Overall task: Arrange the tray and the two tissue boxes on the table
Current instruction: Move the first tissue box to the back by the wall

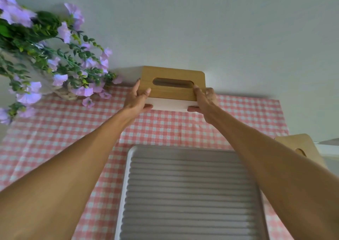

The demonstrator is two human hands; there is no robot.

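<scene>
Beyond the tray [190,194], already flat on the checked worktop [55,138], the left hand [136,100] and right hand [203,100] clamp one tissue box [172,83] near the wall, while the second box [300,146] waits right of the tray, seemingly unplaced.

Both arms reach past the ribbed grey tray [190,194], which lies on the pink gingham cloth [60,138]. Beyond the tray, the left hand [137,100] and right hand [203,102] grip the ends of a wood-lidded tissue box [172,89]. A second tissue box [302,148] sits right of the tray; purple flowers [60,74] lie far left.
</scene>
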